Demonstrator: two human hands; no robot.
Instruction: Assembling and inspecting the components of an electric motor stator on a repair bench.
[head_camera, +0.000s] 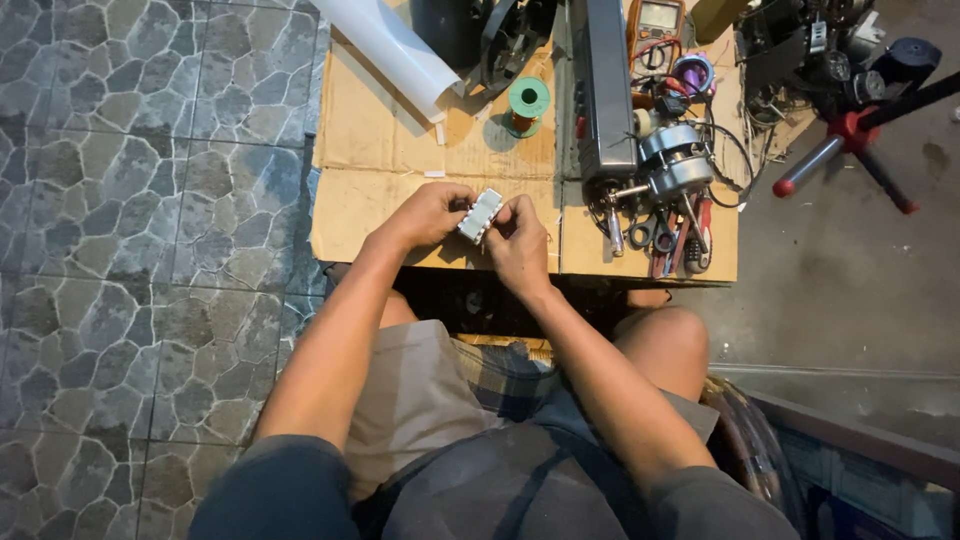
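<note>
Both my hands hold a small silver metal block (481, 214) with ridged edges, just above the front of a cardboard-covered work surface (380, 150). My left hand (428, 213) grips its left side with curled fingers. The block's right end is pinched by my right hand (518, 238). I sit with bare knees under the surface's front edge.
On the cardboard lie a green wire spool (527, 102), a white rolled sheet (390, 45), a long grey metal unit (605, 85), a small electric motor (672, 160), pliers and scissors (672, 240), and a multimeter (656, 20). A red-jointed tripod (850, 140) stands right. Stone-pattern floor lies left.
</note>
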